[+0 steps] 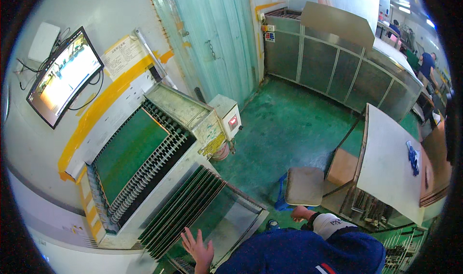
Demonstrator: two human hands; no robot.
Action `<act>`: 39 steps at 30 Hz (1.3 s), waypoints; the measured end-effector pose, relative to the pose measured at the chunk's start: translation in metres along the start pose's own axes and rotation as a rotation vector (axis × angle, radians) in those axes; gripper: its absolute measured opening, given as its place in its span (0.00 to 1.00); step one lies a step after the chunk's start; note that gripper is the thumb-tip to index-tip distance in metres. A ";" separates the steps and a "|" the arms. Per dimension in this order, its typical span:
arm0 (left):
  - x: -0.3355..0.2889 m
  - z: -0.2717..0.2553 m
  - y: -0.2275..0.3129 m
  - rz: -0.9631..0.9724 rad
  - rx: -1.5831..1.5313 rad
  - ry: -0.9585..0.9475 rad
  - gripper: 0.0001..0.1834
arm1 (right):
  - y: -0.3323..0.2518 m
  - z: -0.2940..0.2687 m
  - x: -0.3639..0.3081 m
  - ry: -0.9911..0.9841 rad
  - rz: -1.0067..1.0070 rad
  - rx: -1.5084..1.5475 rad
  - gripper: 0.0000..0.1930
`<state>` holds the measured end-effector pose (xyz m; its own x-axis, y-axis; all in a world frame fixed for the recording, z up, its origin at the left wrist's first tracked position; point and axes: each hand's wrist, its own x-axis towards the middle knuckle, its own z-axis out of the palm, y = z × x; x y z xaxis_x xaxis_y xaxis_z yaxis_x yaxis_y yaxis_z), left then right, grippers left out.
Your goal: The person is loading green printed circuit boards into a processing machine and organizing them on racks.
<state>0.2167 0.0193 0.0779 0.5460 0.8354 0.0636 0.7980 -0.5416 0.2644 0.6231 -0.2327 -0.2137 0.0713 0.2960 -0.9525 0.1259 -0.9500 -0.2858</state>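
My left hand [198, 250] is open with its fingers spread, holding nothing. It is beside a rack [255, 219] of several green panels [185, 209] standing on edge in a close row. Whether a fingertip touches a panel, I cannot tell. My right hand [300, 213] is closed with nothing visible in it, near the front edge of a stool [305, 186] with a worn brown seat and blue legs. A large flat green panel [132, 151] lies on the roller bed [149, 182] of a machine at the left, beyond the rack.
A control box [229, 120] with a lit red display is at the machine's end. On the left wall hangs a screen [67, 76]. At right, a pale table [388, 158] bears a blue glove [413, 158]. Behind are a strip curtain [212, 42] and a metal-sided bench [333, 62]; a person [427, 64] bends beyond.
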 end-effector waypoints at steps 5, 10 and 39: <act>-0.002 0.001 0.000 -0.004 -0.009 -0.017 0.33 | -0.001 0.007 -0.025 0.095 -0.195 0.165 0.14; -0.004 -0.005 0.004 -0.014 -0.004 0.046 0.31 | -0.015 0.007 -0.039 0.134 -0.184 0.129 0.14; 0.042 -0.007 -0.079 -0.195 0.083 -0.331 0.15 | -0.021 0.020 -0.026 0.161 -0.329 0.156 0.16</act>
<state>0.1750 0.0978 0.0667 0.4239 0.8556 -0.2972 0.9055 -0.3925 0.1614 0.5986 -0.2220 -0.1848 0.2081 0.5874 -0.7820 0.0166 -0.8016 -0.5977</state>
